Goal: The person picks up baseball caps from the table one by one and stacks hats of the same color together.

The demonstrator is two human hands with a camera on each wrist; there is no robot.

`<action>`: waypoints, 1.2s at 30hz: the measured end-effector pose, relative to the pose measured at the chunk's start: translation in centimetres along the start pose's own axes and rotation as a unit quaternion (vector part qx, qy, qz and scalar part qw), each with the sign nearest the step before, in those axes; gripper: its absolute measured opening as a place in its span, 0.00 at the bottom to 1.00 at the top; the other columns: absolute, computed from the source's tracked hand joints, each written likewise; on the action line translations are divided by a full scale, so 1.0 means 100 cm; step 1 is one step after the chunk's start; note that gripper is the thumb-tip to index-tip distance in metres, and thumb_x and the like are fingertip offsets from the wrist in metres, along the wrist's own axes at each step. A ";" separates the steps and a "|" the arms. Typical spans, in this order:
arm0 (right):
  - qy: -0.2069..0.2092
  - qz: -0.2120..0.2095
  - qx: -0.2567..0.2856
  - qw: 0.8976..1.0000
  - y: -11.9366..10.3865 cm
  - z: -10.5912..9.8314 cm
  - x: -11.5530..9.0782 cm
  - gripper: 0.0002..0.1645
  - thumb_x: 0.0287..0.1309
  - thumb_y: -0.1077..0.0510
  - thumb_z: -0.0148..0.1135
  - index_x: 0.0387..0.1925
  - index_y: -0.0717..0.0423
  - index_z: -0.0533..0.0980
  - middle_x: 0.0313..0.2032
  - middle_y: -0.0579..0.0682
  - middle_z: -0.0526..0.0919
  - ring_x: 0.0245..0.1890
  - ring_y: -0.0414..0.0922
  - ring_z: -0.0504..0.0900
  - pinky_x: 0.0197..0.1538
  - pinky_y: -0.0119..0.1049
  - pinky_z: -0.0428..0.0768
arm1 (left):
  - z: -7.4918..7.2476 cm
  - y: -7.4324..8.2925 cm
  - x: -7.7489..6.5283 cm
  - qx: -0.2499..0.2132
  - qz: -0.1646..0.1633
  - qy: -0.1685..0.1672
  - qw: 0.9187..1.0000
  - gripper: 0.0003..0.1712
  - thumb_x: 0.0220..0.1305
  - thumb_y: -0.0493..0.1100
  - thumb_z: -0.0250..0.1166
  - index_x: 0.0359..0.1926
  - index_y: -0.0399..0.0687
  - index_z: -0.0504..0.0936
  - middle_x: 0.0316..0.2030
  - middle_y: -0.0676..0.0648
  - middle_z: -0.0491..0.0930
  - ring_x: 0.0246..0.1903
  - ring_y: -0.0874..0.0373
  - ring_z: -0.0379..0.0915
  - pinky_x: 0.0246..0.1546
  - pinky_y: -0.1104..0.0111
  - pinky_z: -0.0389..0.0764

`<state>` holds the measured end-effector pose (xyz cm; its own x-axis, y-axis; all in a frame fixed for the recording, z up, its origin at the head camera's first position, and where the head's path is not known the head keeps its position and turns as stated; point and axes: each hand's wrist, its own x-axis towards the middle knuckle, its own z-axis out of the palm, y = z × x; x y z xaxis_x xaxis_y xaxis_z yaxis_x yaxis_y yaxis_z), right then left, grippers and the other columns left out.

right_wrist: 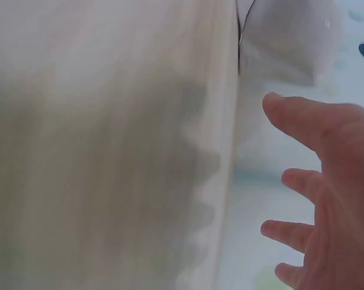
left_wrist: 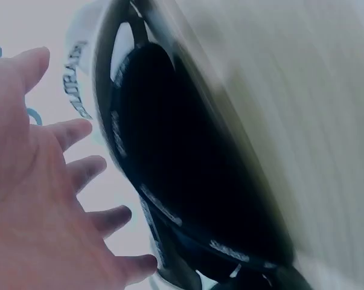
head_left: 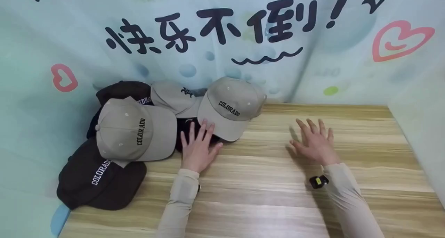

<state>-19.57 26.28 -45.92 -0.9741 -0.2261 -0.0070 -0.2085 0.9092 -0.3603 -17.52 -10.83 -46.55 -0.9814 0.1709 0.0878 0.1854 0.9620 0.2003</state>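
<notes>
Several baseball caps lie heaped at the left and back of the table. My left hand [head_left: 199,151], fingers spread, is at the front of the heap, its fingertips overlapping the brim of a beige COLORADO cap [head_left: 233,102] and a black cap [head_left: 186,126] in the head view. In the left wrist view a cap's dark underside [left_wrist: 175,151] stands beside the spread fingers. Left of that hand, another beige cap [head_left: 127,132] rests partly on a dark brown cap [head_left: 100,182]. My right hand [head_left: 317,144] hovers over the table with fingers spread, holding nothing; its shadow falls below.
Behind the heap are a second beige cap [head_left: 172,97] and a dark brown cap [head_left: 127,90]. The wooden table [head_left: 264,196] meets a printed cloth backdrop [head_left: 330,64] along its back edge. Pale cloth also hangs at the left and right sides.
</notes>
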 end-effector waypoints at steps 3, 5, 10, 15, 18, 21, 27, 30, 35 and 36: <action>0.007 -0.047 0.025 0.999 -0.013 -0.003 0.019 0.44 0.65 0.44 0.57 0.73 0.56 0.53 0.69 0.69 0.53 0.69 0.71 0.43 0.63 0.70 0.41 | 0.003 0.009 -0.006 0.012 0.028 -0.011 0.999 0.41 0.68 0.67 0.50 0.76 0.61 0.50 0.76 0.52 0.39 0.73 0.41 0.29 0.65 0.39 0.34; 0.008 -0.077 0.041 0.996 -0.022 -0.006 0.034 0.42 0.65 0.50 0.59 0.73 0.60 0.54 0.68 0.70 0.56 0.67 0.71 0.50 0.63 0.69 0.48 | 0.005 0.016 -0.010 0.015 0.046 -0.020 0.999 0.41 0.68 0.67 0.51 0.76 0.62 0.51 0.76 0.52 0.39 0.73 0.41 0.30 0.64 0.39 0.33; -0.022 -0.082 0.114 0.990 -0.044 -0.016 0.066 0.42 0.69 0.51 0.54 0.73 0.65 0.49 0.69 0.70 0.53 0.68 0.67 0.53 0.65 0.62 0.53 | 0.004 0.028 -0.017 0.010 0.072 -0.032 0.997 0.40 0.67 0.68 0.49 0.75 0.63 0.53 0.75 0.53 0.42 0.73 0.42 0.31 0.64 0.38 0.35; -0.030 -0.032 0.235 0.971 -0.060 -0.015 0.090 0.47 0.69 0.45 0.53 0.74 0.65 0.42 0.70 0.69 0.51 0.68 0.65 0.54 0.67 0.55 0.55 | -0.002 0.039 -0.021 -0.010 0.098 -0.040 0.994 0.40 0.68 0.67 0.49 0.75 0.60 0.55 0.75 0.51 0.44 0.72 0.41 0.33 0.64 0.38 0.35; -0.023 -0.023 0.299 0.954 -0.067 -0.011 0.101 0.48 0.68 0.48 0.56 0.74 0.66 0.43 0.69 0.70 0.53 0.67 0.65 0.56 0.67 0.52 0.58 | -0.007 0.041 -0.023 -0.028 0.108 -0.040 0.993 0.39 0.68 0.66 0.50 0.74 0.57 0.58 0.75 0.49 0.46 0.72 0.40 0.35 0.64 0.37 0.35; -0.014 -0.018 0.339 0.940 -0.072 -0.011 0.110 0.44 0.66 0.52 0.59 0.71 0.69 0.51 0.67 0.69 0.58 0.66 0.63 0.60 0.65 0.51 0.62 | -0.010 0.038 -0.021 -0.046 0.102 -0.041 0.993 0.39 0.68 0.65 0.53 0.74 0.56 0.58 0.75 0.47 0.47 0.72 0.39 0.35 0.63 0.37 0.35; 0.031 0.019 0.423 0.905 -0.082 -0.008 0.121 0.27 0.59 0.56 0.66 0.51 0.68 0.66 0.54 0.63 0.73 0.57 0.52 0.70 0.57 0.41 0.70 | -0.021 0.014 -0.018 -0.074 0.067 -0.025 0.995 0.41 0.67 0.62 0.56 0.75 0.54 0.55 0.75 0.42 0.41 0.71 0.37 0.34 0.63 0.36 0.36; 0.026 0.038 0.453 0.890 -0.088 -0.007 0.123 0.28 0.58 0.53 0.67 0.51 0.65 0.66 0.50 0.63 0.76 0.52 0.50 0.74 0.53 0.39 0.71 | -0.030 -0.001 -0.019 -0.098 0.038 0.003 0.994 0.42 0.67 0.61 0.58 0.75 0.53 0.55 0.75 0.39 0.39 0.71 0.35 0.33 0.63 0.36 0.36; -0.029 0.045 0.423 0.904 -0.098 -0.009 0.122 0.38 0.60 0.43 0.63 0.62 0.63 0.67 0.55 0.63 0.75 0.53 0.53 0.75 0.58 0.45 0.70 | -0.039 -0.022 -0.021 -0.122 0.009 0.038 0.992 0.42 0.66 0.58 0.60 0.74 0.51 0.56 0.73 0.34 0.41 0.70 0.32 0.35 0.60 0.32 0.40; -0.038 0.041 0.416 0.908 -0.099 -0.010 0.121 0.38 0.61 0.43 0.62 0.63 0.64 0.67 0.56 0.62 0.75 0.54 0.53 0.75 0.59 0.45 0.70 | -0.041 -0.024 -0.021 -0.124 0.010 0.042 0.991 0.42 0.66 0.57 0.61 0.74 0.51 0.56 0.73 0.33 0.42 0.70 0.31 0.35 0.60 0.31 0.40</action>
<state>-29.40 14.85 -41.50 -0.9680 -0.2218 -0.1174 0.0328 0.3517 -0.9355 -15.73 -14.37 -43.23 -0.9719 0.1603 0.1724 0.2207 0.8753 0.4303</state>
